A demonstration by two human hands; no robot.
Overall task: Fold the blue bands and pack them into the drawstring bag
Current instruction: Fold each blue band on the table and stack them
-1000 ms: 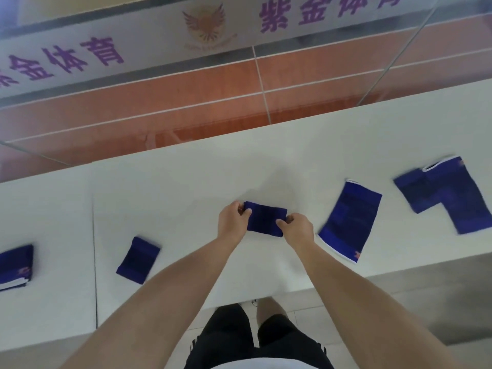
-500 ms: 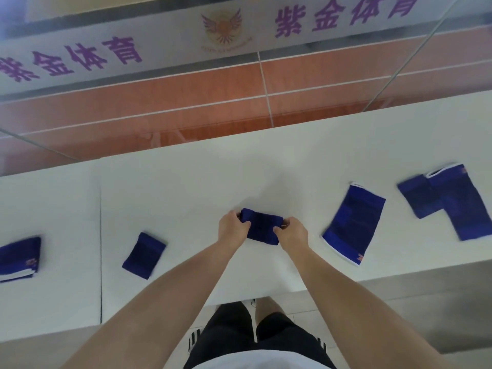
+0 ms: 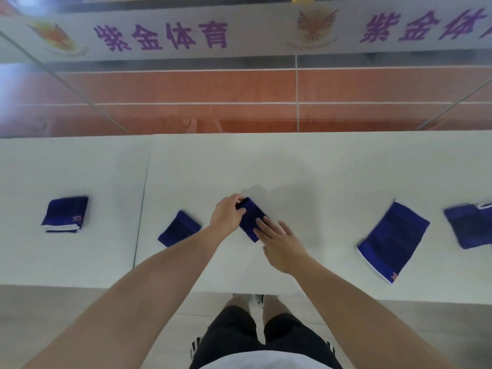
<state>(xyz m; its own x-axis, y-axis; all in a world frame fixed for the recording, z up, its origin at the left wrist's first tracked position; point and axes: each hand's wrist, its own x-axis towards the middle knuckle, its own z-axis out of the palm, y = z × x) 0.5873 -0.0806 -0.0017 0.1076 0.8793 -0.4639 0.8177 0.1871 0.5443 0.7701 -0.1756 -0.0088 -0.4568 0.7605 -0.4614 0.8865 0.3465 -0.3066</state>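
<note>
While both bare arms reach over the white surface [image 3: 332, 166], the left hand [image 3: 226, 215] pinches the far-left end of a small folded blue band [image 3: 251, 218], fingers curled around its edge, so that grip is clenched on the cloth. Right hand [image 3: 282, 242] lies flat, fingers spread and loose, fingertips [image 3: 262, 225] pressing on the band's near-right corner; nothing is enclosed in it, grip released. Band sits tilted, long axis running from far-left to near-right, resting on the surface in the middle of the view.

Other blue pieces on the same surface:
- second folded band [image 3: 179, 229] just left of the left forearm, apart from it, tilted.
- folded piece with white edge [image 3: 65, 214] well to the left, on the neighbouring panel past the seam; small orange mark on its near corner.
- flat unfolded band [image 3: 392, 239] to the right, white trim along its near edge, orange mark at the near corner, well apart from the hands.
- larger blue piece [image 3: 468, 226] at the right frame edge, partly cut off, blurred.

No drawstring bag visible in this view. Beyond the surface: orange floor with white lines, and a pale banner [image 3: 239, 33] with purple characters and a winged logo. Person's dark shorts and a shoe show below the near edge.
</note>
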